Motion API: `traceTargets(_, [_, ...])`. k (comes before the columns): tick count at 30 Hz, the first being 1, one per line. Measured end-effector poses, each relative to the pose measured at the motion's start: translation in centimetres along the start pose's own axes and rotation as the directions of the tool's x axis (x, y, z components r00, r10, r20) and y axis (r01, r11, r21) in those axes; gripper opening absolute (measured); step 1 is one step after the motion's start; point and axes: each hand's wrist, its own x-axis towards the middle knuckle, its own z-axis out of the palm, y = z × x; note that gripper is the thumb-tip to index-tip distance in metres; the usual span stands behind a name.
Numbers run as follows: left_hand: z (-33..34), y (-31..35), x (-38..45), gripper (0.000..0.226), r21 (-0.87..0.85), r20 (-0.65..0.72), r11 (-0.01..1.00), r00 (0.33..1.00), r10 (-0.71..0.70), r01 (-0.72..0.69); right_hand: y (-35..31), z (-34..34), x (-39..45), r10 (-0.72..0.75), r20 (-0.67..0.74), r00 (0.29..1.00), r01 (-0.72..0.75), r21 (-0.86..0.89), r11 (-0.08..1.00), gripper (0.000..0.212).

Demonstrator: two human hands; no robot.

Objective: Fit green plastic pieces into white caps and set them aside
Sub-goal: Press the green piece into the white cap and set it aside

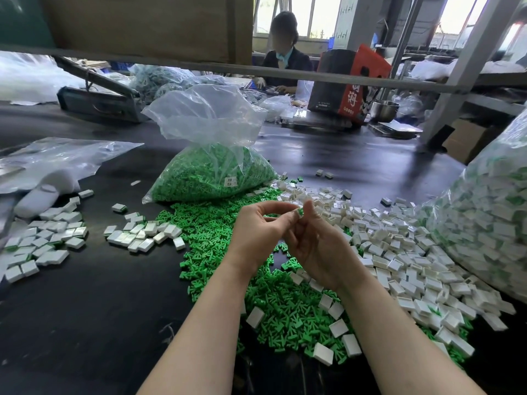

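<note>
Pinching one green piece (pixel 300 211) between both hands, left hand (pixel 258 230), right hand (pixel 316 246) (fingers curled).

A seated person (pixel 285 61) works across the black table (pixel 85 295), near a red-and-black box (pixel 346 84) and metal bowl (pixel 383 109).

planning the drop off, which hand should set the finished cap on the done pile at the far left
Left, probably. The left hand is nearer the finished caps; the right hand sits toward the loose white caps.

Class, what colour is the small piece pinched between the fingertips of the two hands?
Green piece, seen in the head view.
</note>
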Motion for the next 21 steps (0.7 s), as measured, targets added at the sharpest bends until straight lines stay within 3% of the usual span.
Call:
traceTargets(4, [-0.05,-0.18,0.03,0.008,0.098,-0.011,0.995,0.999,0.037,-0.035,0.08,-0.1,0.09,0.014,-0.013,1.0,-0.015,-0.017,1.0,0.043])
traceTargets(19, [0.28,-0.18,0.04,0.002,0.146,-0.064,0.989,0.997,0.032,-0.022,0.33,-0.25,0.04,0.0,0.006,1.0,0.001,-0.187,0.982,0.044])
traceTargets(21, [0.46,-0.19,0.08,0.009,0.16,-0.077,0.987,0.997,0.028,-0.016,0.26,-0.3,0.01,-0.008,0.012,1.0,0.01,-0.21,0.978,0.046])
